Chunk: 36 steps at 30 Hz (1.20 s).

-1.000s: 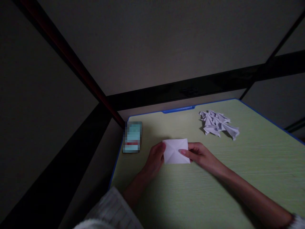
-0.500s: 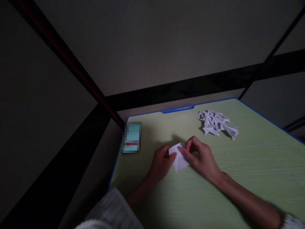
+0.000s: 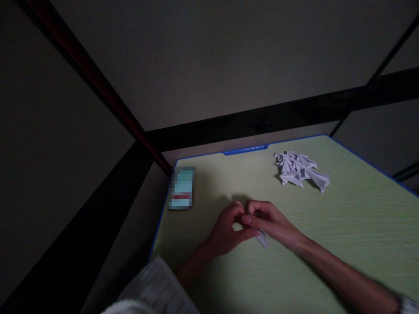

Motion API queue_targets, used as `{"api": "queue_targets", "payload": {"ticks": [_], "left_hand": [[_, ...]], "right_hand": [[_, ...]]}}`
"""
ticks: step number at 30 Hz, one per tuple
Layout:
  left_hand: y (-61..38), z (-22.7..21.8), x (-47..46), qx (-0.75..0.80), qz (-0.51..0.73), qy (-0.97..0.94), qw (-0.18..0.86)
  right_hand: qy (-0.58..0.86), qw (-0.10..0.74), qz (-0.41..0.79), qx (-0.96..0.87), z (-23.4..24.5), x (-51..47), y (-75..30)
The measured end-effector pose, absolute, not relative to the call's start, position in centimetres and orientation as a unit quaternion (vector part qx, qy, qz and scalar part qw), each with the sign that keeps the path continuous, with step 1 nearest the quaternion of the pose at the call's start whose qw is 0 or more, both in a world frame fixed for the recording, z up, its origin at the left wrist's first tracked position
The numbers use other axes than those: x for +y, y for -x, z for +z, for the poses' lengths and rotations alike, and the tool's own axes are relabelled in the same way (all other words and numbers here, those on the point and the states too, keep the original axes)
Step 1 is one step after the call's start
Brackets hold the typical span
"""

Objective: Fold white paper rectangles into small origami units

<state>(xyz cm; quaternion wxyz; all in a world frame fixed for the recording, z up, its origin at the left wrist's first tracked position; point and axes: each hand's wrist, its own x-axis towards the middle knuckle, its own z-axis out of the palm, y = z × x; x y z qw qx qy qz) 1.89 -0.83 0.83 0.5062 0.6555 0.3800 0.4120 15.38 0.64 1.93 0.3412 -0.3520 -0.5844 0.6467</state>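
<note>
A small piece of folded white paper (image 3: 262,239) is pinched between my two hands above the table, and only its pointed lower end shows. My left hand (image 3: 228,230) grips it from the left, thumb stretched along the paper and fingers curled behind. From the right, my right hand (image 3: 270,221) presses on it with thumb and bent index finger. The fingertips of both hands meet and cover most of the paper, so its folds are hidden.
Several folded white paper pieces (image 3: 296,169) lie heaped at the back right of the pale table (image 3: 353,209). A phone-like slab with a blurred screen (image 3: 182,188) rests near the left edge. A blue pen tray (image 3: 245,150) is set in the back edge, before a wall.
My hands have come together over the paper, which has turned and folded narrower. Its broad white face showed before; now just a tip sticks out below the fingers.
</note>
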Motion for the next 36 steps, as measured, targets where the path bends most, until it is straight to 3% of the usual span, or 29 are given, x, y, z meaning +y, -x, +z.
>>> {"api": "queue_targets", "payload": {"ticks": [6,22,29,36], "left_hand": [[-1.6,0.9,-0.8,0.351,0.438,-0.608,0.562],[-1.4,1.0,-0.7,0.346,0.428,-0.628,0.551],[-1.8,0.5,-0.6,0.366,0.399,-0.644,0.540],[-1.6,0.0,-0.4,0.376,0.382,-0.720,0.441]], "right_hand": [[0.288,0.349,0.648,-0.613,2.2,0.8,-15.8],[0.258,0.322,0.637,-0.651,2.4,0.6,-16.5],[0.341,0.340,0.529,-0.699,2.7,0.3,-16.2],[0.384,0.320,0.417,-0.759,2.6,-0.1,-15.9]]}}
